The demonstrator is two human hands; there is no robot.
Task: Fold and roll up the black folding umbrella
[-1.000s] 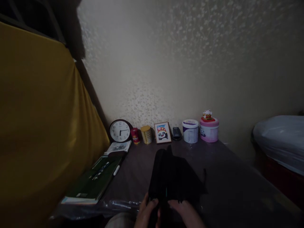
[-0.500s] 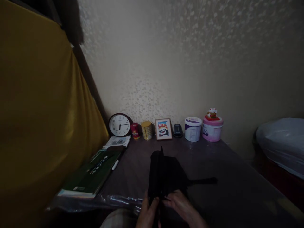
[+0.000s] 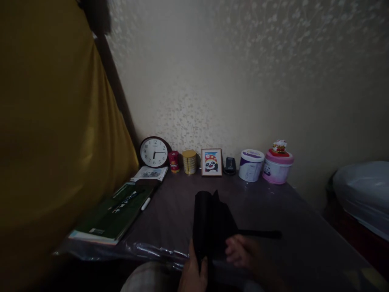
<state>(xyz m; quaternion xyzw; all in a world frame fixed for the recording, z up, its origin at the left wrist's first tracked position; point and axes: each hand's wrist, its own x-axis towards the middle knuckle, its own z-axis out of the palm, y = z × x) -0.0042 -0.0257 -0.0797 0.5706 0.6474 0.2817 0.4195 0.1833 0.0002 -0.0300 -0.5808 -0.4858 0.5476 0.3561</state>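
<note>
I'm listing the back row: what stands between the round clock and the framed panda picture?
In the head view, a red canister and, right of it, a yellow-topped container stand between the clock and the panda picture.

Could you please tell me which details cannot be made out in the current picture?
All in the head view:
1. Some fingers of the left hand: hidden behind the black fabric.
2. Whether the right hand touches the black fabric or holds anything: blur and dim light.
3. Small print on the red can: too small and dark.
4. The full extent of the plastic-covered bundle: cut off by the right edge.
</note>
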